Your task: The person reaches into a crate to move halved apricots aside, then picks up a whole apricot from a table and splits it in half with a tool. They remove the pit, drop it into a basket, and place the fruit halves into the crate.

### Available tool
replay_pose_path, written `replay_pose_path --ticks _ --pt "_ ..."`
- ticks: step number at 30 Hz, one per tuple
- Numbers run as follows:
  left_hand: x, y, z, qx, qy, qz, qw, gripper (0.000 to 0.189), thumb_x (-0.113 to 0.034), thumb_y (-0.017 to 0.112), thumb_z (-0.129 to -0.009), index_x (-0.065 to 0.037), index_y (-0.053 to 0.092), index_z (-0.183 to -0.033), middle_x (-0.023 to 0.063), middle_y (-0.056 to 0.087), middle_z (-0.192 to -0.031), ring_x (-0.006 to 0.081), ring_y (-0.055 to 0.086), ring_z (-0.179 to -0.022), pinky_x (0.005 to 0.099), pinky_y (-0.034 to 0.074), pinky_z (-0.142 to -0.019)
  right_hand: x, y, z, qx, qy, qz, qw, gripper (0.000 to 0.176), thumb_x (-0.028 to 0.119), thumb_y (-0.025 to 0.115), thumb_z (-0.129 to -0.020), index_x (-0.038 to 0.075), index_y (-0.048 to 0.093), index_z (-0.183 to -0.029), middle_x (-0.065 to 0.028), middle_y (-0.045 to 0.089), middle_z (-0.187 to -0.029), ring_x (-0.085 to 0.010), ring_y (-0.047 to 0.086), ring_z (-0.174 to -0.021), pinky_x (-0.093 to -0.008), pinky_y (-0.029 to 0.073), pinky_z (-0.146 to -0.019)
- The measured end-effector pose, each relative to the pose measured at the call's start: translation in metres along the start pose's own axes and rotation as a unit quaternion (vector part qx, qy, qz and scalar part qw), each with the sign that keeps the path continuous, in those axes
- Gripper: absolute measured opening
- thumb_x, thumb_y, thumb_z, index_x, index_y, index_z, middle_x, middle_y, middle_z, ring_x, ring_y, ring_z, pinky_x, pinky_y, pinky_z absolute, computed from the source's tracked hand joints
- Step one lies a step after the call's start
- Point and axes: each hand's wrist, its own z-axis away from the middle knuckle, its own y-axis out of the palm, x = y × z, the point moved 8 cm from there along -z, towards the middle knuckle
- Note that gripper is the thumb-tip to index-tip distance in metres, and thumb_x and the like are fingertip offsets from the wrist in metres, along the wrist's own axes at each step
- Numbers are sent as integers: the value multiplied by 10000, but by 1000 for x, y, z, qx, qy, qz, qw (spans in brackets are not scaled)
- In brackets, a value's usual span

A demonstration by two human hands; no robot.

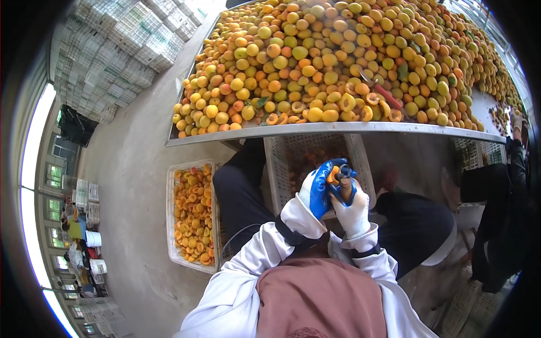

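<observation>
Crate (191, 265) left of center holds apricot halves (193, 217); center crate (361, 158), brownish scraps (311, 156). Left hand (318, 194) curls tight round apricot piece (333, 176), right hand (355, 209) round dark tool (345, 172).

Table (338, 128), 12 to 2 o'clock, metal rim | on it: heaped whole fruit (282, 62), some halves (272, 119) along the near rim | floor (132, 169), grey | on it: crate (170, 208) of halves, 8 o'clock; crate stacks (112, 56), 10 o'clock

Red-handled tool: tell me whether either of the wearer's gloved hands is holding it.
No, the red-handled tool lies among the fruit on the table, apart from the left hand and right hand.
</observation>
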Motion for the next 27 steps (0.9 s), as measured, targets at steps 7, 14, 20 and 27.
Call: replay_pose_path --ticks 7,14,20,27 --pt "4 3 -3 -6 23 -80 996 424 -307 475 -1066 15 543 -1333 208 652 -1209 283 661 -1078 390 528 -990 -7 -6 1 -4 -17 0 1000 266 -11 719 -839 -1 665 -1099 -122 727 -895 -207 723 -849 -323 556 -761" --pt "-43 19 17 -45 85 -190 977 386 -253 521 -1052 42 575 -1295 162 691 -1113 243 685 -1021 334 537 -941 4 -12 9 -16 -14 -58 998 167 42 719 -844 -9 655 -990 -166 691 -787 -281 715 -728 -336 529 -685" --pt "-173 -9 86 -119 322 -341 875 429 -261 530 -1035 101 555 -1262 198 689 -1072 304 686 -1036 449 528 -994 14 -14 13 15 20 -6 1000 150 54 729 -847 10 635 -955 -173 657 -747 -297 659 -640 -346 503 -628" --pt "-287 -188 230 -434 373 -462 678 167 -30 663 -925 17 677 -1084 56 687 -927 116 632 -820 249 526 -783 16 -6 17 51 -13 17 998 178 76 728 -842 17 624 -974 -169 643 -698 -359 650 -630 -366 501 -606"
